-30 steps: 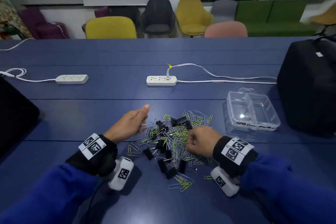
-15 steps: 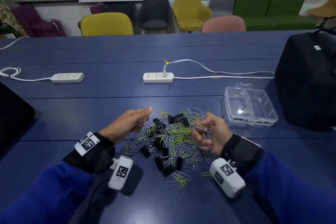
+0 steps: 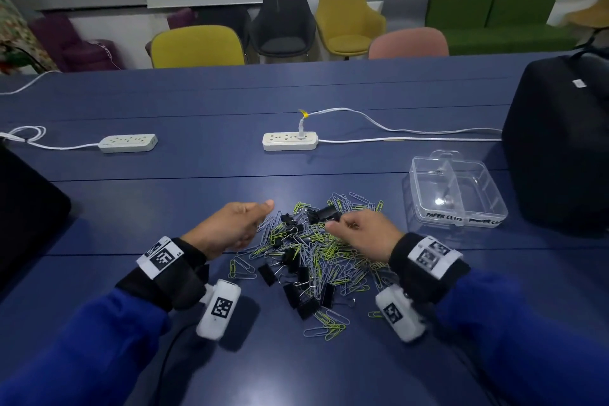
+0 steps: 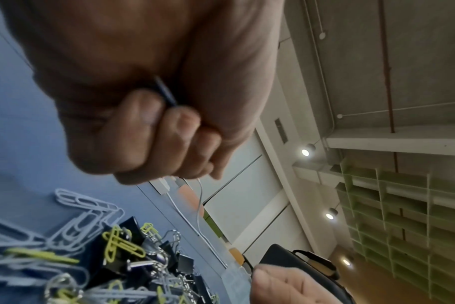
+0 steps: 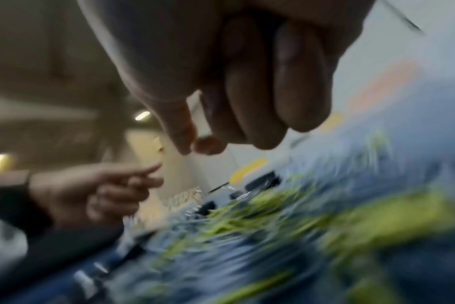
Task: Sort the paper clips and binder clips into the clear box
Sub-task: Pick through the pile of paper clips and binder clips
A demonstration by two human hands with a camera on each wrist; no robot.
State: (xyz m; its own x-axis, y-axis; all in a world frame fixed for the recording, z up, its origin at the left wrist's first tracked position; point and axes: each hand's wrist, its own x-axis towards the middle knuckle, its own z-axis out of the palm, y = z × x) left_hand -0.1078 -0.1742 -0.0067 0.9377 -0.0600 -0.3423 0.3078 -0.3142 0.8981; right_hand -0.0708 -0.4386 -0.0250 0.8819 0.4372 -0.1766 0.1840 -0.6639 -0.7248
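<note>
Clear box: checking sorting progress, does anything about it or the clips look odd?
Nothing damaged. The clear box looks empty, while paper clips and binder clips lie mixed in one heap on the table.

The clear box (image 3: 456, 204) is seen as glossy see-through plastic, the surface (image 3: 197, 175) as smooth matt blue, the paper clips (image 3: 324, 328) as coated wire, the binder clips (image 3: 308, 306) as matt black metal.
</note>
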